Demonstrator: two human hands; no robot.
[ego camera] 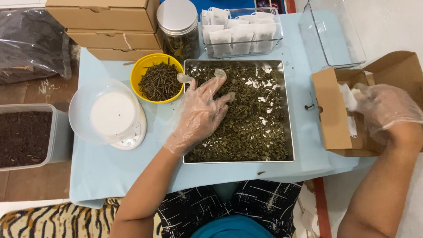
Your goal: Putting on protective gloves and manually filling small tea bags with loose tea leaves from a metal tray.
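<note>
Your left hand (200, 112), in a thin clear glove, lies open with fingers spread on the dried leaves (253, 119) at the left side of the square metal tray (288, 110). The leaves look light, loose and brittle; they will likely crumble under pressure, so scoop or pinch them gently rather than squeeze.

Your right hand (383, 110), also gloved, reaches into the open cardboard box (332, 110) at the right and is closed around a small white paper bag (350, 99). The bag looks thin and soft, easy to crease; holding it by an edge seems best.

The yellow bowl (145, 66) holds darker, needle-like dried bits. A clear tub (242, 28) behind the tray holds more white bags, and a lidded jar (178, 26) beside it holds dried leaves. A white scale (116, 117) sits on the blue-covered table (110, 172), and a plastic bin (26, 134) at far left holds dark crumbly matter.
</note>
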